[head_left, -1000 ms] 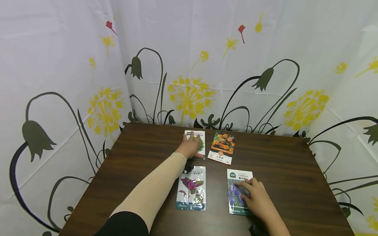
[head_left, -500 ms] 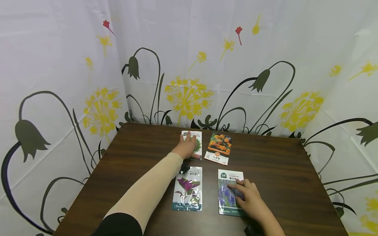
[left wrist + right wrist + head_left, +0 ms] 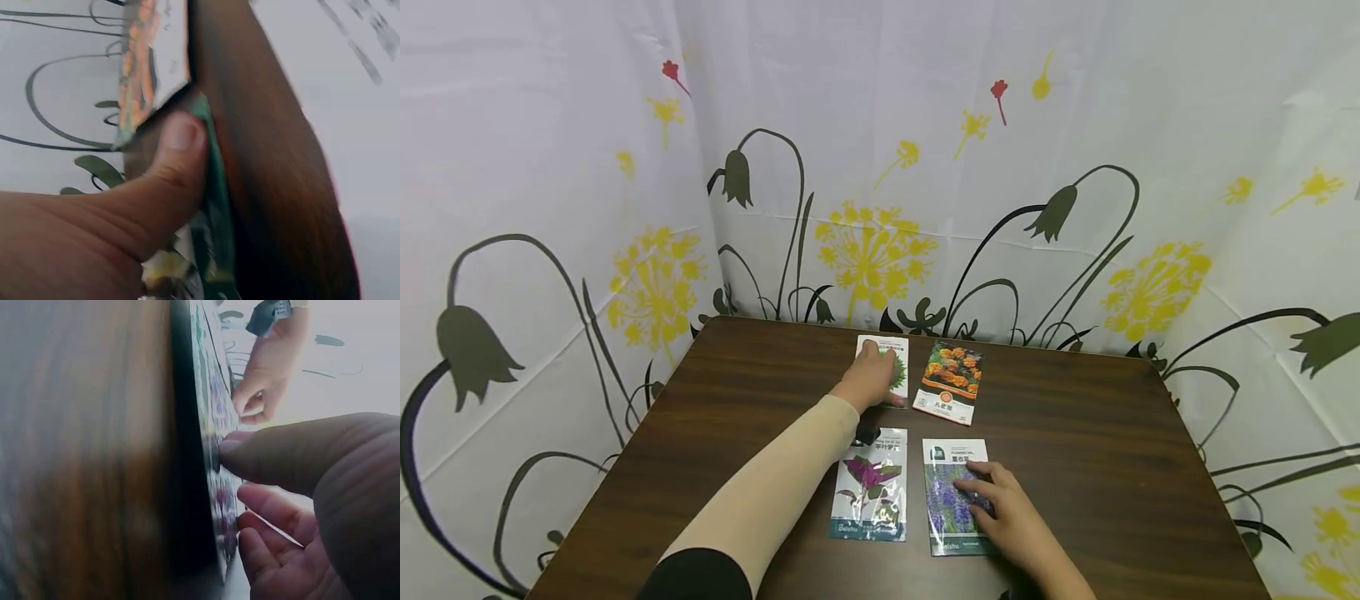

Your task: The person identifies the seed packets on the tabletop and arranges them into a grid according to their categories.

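Four flat seed packets lie on the table. My left hand rests on the white packet with a green plant picture at the back. In the left wrist view, its thumb touches that packet's green edge; its other fingers are out of that view. My right hand has its fingertips on the purple-flower seed packet, covering its right side. In the right wrist view, the thumb and fingertips press against this packet's face. A white packet with a magenta flower lies beside the left forearm.
An orange-flower seed packet lies at the back, right of my left hand. The dark wooden table ends at a white curtain printed with flowers. A black wrist device overlaps the magenta-flower packet's top.
My right hand has slid the purple-flower packet left, nearer the magenta-flower packet. The left hand's fingers have drawn in from a spread pose over the green-plant packet. The head view has shifted slightly.
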`<state>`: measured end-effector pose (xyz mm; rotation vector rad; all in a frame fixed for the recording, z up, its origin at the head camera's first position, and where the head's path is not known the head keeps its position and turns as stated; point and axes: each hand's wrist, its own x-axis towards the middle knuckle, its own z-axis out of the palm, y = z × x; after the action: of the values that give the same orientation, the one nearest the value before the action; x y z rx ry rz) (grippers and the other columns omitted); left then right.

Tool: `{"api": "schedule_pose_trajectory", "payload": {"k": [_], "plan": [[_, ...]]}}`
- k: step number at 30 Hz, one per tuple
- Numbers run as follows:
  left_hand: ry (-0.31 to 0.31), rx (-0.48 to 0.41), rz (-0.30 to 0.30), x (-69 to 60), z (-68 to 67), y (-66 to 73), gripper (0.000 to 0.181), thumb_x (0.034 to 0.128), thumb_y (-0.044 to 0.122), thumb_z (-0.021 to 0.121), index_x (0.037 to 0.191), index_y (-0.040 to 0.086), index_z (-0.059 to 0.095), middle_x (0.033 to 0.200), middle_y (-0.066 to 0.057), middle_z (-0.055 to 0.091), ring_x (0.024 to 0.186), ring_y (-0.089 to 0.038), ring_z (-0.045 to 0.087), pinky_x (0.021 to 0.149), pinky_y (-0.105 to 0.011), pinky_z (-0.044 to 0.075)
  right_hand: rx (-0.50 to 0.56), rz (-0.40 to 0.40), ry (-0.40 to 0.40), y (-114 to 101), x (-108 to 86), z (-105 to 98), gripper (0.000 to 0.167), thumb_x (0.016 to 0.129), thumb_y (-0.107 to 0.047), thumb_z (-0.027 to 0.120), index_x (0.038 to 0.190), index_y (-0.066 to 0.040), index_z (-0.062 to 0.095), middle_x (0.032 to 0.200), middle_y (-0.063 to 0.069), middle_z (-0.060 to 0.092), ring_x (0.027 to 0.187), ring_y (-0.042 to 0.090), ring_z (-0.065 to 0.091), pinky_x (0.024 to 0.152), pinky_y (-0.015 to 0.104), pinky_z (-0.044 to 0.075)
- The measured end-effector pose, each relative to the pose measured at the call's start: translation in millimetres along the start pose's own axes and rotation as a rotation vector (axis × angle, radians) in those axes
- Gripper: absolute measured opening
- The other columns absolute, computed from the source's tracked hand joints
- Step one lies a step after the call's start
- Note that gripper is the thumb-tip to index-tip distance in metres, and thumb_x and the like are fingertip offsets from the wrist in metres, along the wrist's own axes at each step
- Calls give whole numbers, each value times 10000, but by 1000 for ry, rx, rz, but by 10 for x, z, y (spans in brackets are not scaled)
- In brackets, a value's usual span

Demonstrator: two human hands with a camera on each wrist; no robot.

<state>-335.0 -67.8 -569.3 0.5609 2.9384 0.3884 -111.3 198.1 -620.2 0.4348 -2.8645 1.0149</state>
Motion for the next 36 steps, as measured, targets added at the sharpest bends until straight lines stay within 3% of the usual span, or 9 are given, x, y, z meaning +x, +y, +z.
{"api": "schedule_pose_trajectory", "payload": {"k": [5, 6, 12, 13, 20, 23, 27, 32, 36], "plan": [[-47, 3, -32, -17, -25, -5, 778, 806, 510, 962, 1314, 51, 592, 1448, -281, 480, 1436, -502, 443, 1130, -580, 493, 27, -29, -29, -11, 7, 49, 486, 898, -124, 891, 1364, -216, 787, 1601, 107, 581, 1455, 403, 543, 1158, 659, 472], [-34, 3, -26, 5, 30, -48, 776, 801, 556, 952, 1287, 69, 593, 1442, -279, 482, 1422, -507, 437, 1110, -589, 486, 33, -28, -34, -13, 6, 52, 504, 891, -138, 901, 1373, -221, 781, 1612, 114, 571, 1464, 410, 536, 1161, 666, 468], [-21, -30, -55, 12, 62, -78, 807, 805, 593, 933, 1355, 108, 596, 1498, -260, 486, 1417, -499, 430, 1080, -629, 477, 46, -27, -60, -24, 11, 38, 544, 868, -171, 927, 1379, -262, 763, 1627, 115, 557, 1483, 425, 534, 1166, 677, 467], [-31, -38, -67, -20, 10, -44, 772, 826, 548, 934, 1365, 108, 598, 1503, -250, 493, 1426, -488, 435, 1105, -634, 473, 45, -27, -61, -26, 14, 39, 534, 868, -170, 927, 1368, -264, 766, 1621, 112, 562, 1483, 425, 537, 1167, 677, 468], [27, -50, -25, -45, 4, -85, 522, 848, 500, 921, 1137, 161, 648, 1333, -178, 554, 1278, -420, 502, 1054, -585, 489, 92, 1, -13, -46, 70, 41, 447, 844, -114, 935, 1251, -256, 815, 1494, 57, 634, 1422, 338, 598, 1174, 625, 481], [40, -51, -20, -94, 36, -131, 545, 881, 544, 882, 1209, 175, 653, 1412, -194, 545, 1312, -432, 498, 1045, -600, 453, 96, -7, 4, -18, 94, 66, 439, 834, -109, 940, 1227, -268, 825, 1442, 20, 655, 1381, 307, 611, 1155, 612, 491], [44, -21, 4, -306, 130, -212, 654, 954, 609, 780, 1430, 189, 621, 1531, -213, 521, 1364, -434, 494, 1048, -605, 415, 60, -64, -17, 46, 80, 132, 448, 843, -136, 938, 1248, -285, 819, 1448, 3, 660, 1370, 306, 612, 1133, 604, 507], [72, -48, 66, -764, 245, -299, 645, 990, 550, 764, 1496, 178, 615, 1517, -197, 555, 1332, -408, 533, 972, -572, 408, 109, -93, 5, 57, 10, 162, 435, 884, -129, 900, 1272, -299, 801, 1531, 51, 638, 1458, 392, 574, 1154, 618, 498], [110, -106, 81, -1164, 274, -437, 641, 997, 501, 775, 1516, 162, 614, 1621, -171, 529, 1421, -429, 541, 1062, -642, 454, 182, -67, 44, 80, -35, 134, 382, 948, -140, 845, 1292, -290, 778, 1623, 96, 576, 1596, 459, 398, 1281, 372, 358]]}}
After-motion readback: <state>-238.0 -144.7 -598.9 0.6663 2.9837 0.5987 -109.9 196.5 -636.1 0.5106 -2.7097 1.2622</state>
